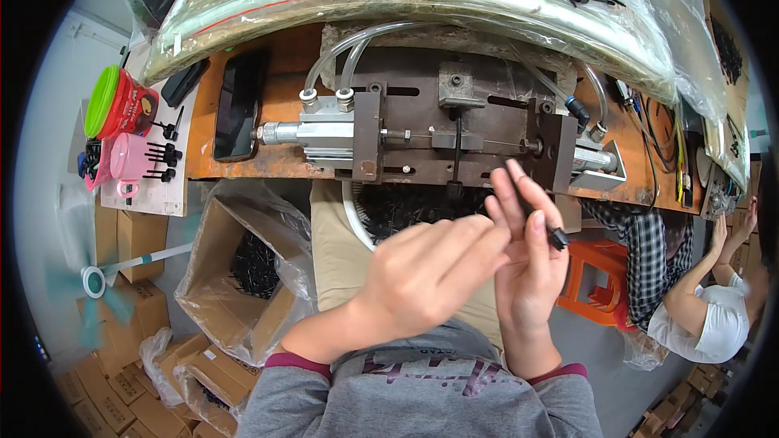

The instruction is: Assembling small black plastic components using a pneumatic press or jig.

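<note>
My right hand (531, 276) is raised in front of the bench, palm up. Between its thumb and fingers it pinches a thin black plastic part (557, 238) with a wider end. Close beside it, my left hand (434, 268) is curled, its fingertips reaching to the right palm; what they hold, if anything, is hidden. Beyond both hands stands a brown metal fixture (487, 71) with a silver air cylinder (329, 134) on the left and another cylinder (595, 160) on the right. A similar black part (457, 158) sits upright in the picture at the fixture's middle.
A phone (241, 105) lies left on the wooden bench (284, 161), near a pink cup (130, 156) and a red tub (134, 105). Below are a carton (213, 255) of black parts and a fan (93, 282). An orange stool (596, 276) and another person (706, 316) are at right.
</note>
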Available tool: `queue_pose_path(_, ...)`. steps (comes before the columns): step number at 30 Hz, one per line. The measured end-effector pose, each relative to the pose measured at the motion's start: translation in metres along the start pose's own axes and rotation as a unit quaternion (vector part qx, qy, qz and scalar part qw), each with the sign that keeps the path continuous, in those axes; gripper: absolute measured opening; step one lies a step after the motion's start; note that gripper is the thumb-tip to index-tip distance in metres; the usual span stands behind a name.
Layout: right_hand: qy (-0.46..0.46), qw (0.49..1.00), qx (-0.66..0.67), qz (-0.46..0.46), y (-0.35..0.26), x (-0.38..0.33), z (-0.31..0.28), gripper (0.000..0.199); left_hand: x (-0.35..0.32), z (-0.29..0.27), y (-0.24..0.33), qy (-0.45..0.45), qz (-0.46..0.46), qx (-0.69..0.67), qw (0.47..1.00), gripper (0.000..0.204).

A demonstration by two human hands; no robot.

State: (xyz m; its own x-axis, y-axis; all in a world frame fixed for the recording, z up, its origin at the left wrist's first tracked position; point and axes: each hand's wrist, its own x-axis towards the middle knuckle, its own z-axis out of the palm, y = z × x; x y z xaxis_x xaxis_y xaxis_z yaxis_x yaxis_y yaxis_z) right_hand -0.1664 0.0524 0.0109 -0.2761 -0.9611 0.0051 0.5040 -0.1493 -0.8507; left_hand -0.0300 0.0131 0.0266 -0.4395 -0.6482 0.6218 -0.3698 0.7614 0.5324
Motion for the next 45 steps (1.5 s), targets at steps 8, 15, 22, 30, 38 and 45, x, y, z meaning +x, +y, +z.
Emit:
queue_pose_path(8,-0.07,0.996,-0.044,-0.023,0.013,-0.011,0.005,0.038,-0.001,0.006,0.0,0.002,-0.028,-0.058,0.998,0.038)
queue_pose_path(15,-0.028,0.841,-0.446,-0.307,0.004,-0.007,-0.022,0.03,-0.006,-0.004,-0.024,-0.012,-0.048,0.065,0.997,0.031)
queue_pose_path(22,-0.043,0.872,-0.36,-0.329,0.002,-0.001,-0.02,0.056,0.0,0.007,-0.035,-0.072,-0.02,0.17,0.983,0.021)
queue_pose_path(30,-0.119,0.89,-0.317,-0.307,0.0,0.001,-0.04,0.08,0.003,0.005,-0.035,-0.091,-0.035,0.175,0.98,0.022)
queue_pose_path(38,-0.143,0.899,-0.294,-0.293,-0.003,0.0,-0.036,0.066,0.001,0.006,-0.037,-0.087,-0.04,0.166,0.982,0.023)
queue_pose_path(45,-0.11,0.824,-0.492,-0.259,-0.009,0.009,-0.021,0.027,-0.008,-0.009,-0.029,-0.137,-0.057,0.09,0.985,0.024)
